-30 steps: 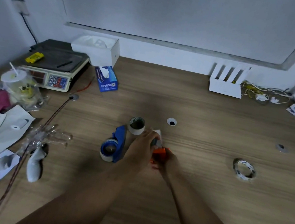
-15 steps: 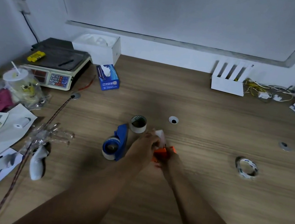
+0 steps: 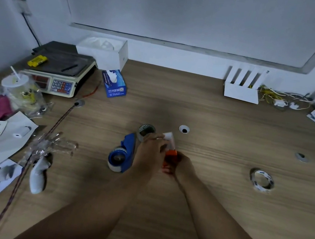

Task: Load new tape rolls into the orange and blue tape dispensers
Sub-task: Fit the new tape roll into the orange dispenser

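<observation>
Both hands meet at the middle of the bench (image 3: 214, 186): the right hand (image 3: 185, 167) has its grip clenched around the orange dispenser (image 3: 170, 157), while the left hand (image 3: 149, 154) pinches a white tape end (image 3: 169, 137) above it. The blue dispenser (image 3: 123, 154) lies just left of the left hand, a tape roll (image 3: 146, 132) stands behind it, and another roll (image 3: 261, 180) lies well apart to the right.

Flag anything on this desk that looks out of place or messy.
Crumpled clear plastic wrap lies loose over a braided cord at the left. A nearly used-up tape ring sits alone at the right, away from both dispensers.
</observation>
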